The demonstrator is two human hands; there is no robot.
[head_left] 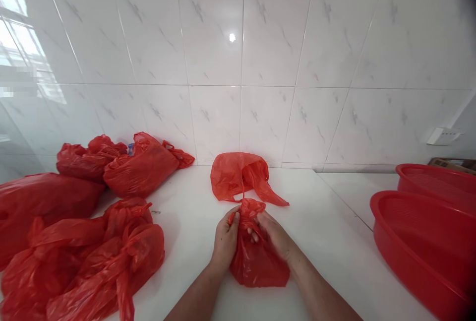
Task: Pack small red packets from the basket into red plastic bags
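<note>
Bright light leaves glare spots on the tiled wall (pixel 271 45).

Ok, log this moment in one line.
left hand: gripping gathered red bag | right hand: touching its upper part | beyond hands: loose red bag | left: piled red bags | right: red tubs

Wall (pixel 211 53): white tiles with grey veining; reflection (pixel 28 38) of a window at upper left, small glare (pixel 232 37) near top centre. Socket (pixel 443 136): white, low on the wall at right. Front basin (pixel 405 254) and rear basin (pixel 439 176): red, cut by the right edge. Box (pixel 451 163): brown, partly hidden behind the rear basin. Table (pixel 330 241): white, an oblique seam (pixel 344 201) at right.
</note>
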